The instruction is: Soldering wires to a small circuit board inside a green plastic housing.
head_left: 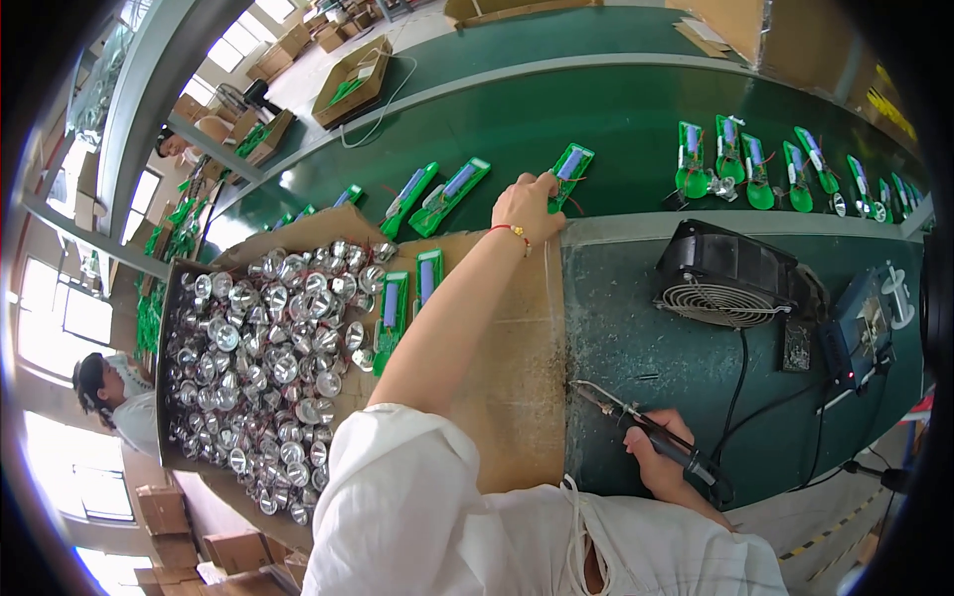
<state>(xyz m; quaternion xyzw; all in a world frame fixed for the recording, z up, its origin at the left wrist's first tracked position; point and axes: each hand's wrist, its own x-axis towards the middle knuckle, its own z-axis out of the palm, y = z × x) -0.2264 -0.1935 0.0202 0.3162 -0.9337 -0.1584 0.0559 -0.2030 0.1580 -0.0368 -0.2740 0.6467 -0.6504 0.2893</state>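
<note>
My left hand reaches out to the far green belt, its fingers closed on the near part of a green plastic flashlight housing with a purple cell inside. My fingers partly cover that housing. Close to my body, my right hand grips a soldering iron by its black handle, the tip pointing up and left over the bench. Two more open housings lie on the cardboard beside my left forearm. Left of them, a cardboard box is full of silvery lamp reflectors with thin red wires.
A black fan and a blue soldering station stand on the bench at right, with cables nearby. Several housings line the belt. A grey rail borders it. Two people sit at far left.
</note>
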